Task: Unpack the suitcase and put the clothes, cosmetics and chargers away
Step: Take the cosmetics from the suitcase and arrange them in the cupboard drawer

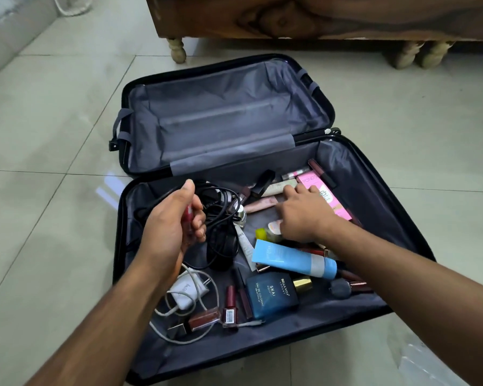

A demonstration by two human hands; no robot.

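An open black suitcase (374, 174) with grey lining lies flat on the tiled floor. Its far half is bare. The near half holds tangled black cables (221, 218), a white charger (187, 291) with its white cord, a blue tube (290, 257), a blue cologne bottle (271, 295), a pink box (326, 196), nail polish bottles (230, 307) and several lip tubes. My left hand (176, 221) is closed around a small red cosmetic tube above the cables. My right hand (304, 215) reaches palm down over the cosmetics beside the pink box, fingers spread, holding nothing.
A wooden bed or cabinet on turned legs (177, 50) stands just beyond the suitcase. A grey cushioned edge (9, 32) runs along the far left. Clear plastic (430, 363) lies on the floor at the near right.
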